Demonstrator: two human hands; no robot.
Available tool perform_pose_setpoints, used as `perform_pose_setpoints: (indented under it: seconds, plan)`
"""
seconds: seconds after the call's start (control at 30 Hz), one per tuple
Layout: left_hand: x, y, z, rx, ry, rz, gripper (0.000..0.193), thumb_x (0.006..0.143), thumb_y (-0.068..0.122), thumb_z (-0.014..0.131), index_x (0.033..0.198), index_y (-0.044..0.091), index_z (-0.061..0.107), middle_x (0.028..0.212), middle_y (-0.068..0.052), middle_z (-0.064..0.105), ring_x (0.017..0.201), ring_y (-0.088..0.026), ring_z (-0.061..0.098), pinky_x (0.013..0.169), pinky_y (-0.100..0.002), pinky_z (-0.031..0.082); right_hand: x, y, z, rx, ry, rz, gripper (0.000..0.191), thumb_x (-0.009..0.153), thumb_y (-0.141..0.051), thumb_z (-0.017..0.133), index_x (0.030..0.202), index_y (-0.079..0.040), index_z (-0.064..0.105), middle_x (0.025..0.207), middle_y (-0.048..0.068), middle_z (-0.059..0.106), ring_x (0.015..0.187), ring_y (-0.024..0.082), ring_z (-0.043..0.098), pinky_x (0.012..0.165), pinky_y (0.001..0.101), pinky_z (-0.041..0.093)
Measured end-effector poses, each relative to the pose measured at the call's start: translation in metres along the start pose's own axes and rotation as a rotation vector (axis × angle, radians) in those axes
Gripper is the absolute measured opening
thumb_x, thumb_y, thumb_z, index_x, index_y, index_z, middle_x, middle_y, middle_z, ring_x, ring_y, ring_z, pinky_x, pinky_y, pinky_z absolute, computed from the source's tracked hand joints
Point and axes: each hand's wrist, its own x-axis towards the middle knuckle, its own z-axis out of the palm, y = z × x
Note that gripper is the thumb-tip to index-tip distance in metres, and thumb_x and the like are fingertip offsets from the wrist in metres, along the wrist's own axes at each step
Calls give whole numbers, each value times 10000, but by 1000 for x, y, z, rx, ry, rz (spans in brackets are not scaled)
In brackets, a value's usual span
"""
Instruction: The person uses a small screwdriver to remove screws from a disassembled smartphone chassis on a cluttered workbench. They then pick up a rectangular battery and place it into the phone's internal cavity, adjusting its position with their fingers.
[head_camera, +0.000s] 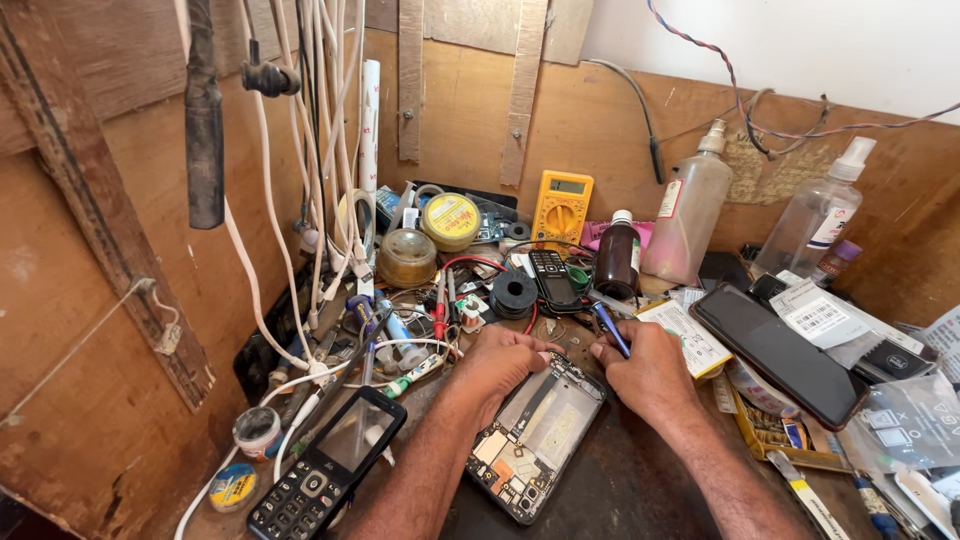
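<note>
An opened smartphone (535, 430) with its back removed lies on the dark bench, circuit boards and metal frame showing. My left hand (497, 362) rests on its upper left corner, fingers curled and pressing on the frame. My right hand (645, 372) sits at the upper right corner and grips a thin blue-handled tool (610, 328), whose tip points up and away from the phone.
A black keypad phone (325, 478) lies at front left, another small keypad phone (553, 279) behind. A yellow multimeter (561, 206), brown bottle (618, 260), two spray bottles (690, 210), a dark smartphone (780, 352), solder tins, hanging white cables (320, 150) and wooden walls crowd the bench.
</note>
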Motion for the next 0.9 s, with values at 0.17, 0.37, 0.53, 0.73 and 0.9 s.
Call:
perform_pose_setpoints:
  seconds: [0.17,0.37,0.53,0.73,0.9]
  plan:
    - [-2,2,1,-48,-9,-30,131,783,-119,607,815,-53,716,983,-141,771,736,-157,695,644,-288,581,-1,-4,-1,50,-58,-33,222,819,-227,806,964,-60,799,841,127,800,774,233,775,758,399,578]
    - [-6,6,2,-10,0,-41,180,786,-112,613,891,-54,748,976,-153,764,741,-162,696,650,-287,574,-4,-16,-4,-11,-108,-8,223,850,-229,794,964,-38,787,829,141,793,758,241,765,746,418,576]
    - [-4,4,1,-7,23,-36,145,772,-113,602,819,-48,723,1031,-120,783,780,-152,706,687,-272,596,-5,-19,-4,-84,-137,-28,268,918,-238,735,1071,-18,750,837,186,772,751,265,748,748,426,576]
    - [0,1,1,-20,3,7,114,766,-127,624,701,-34,639,1022,-162,774,820,-148,713,680,-284,588,-11,-20,-5,108,-99,-28,304,928,-280,704,1084,-21,737,860,157,779,766,242,730,754,415,563]
    - [-3,3,1,-30,19,-56,136,812,-89,627,870,-17,727,893,-146,749,701,-175,682,611,-305,566,-25,-26,-2,156,-90,-125,286,893,-287,707,1040,-43,735,828,121,769,739,231,716,731,398,553]
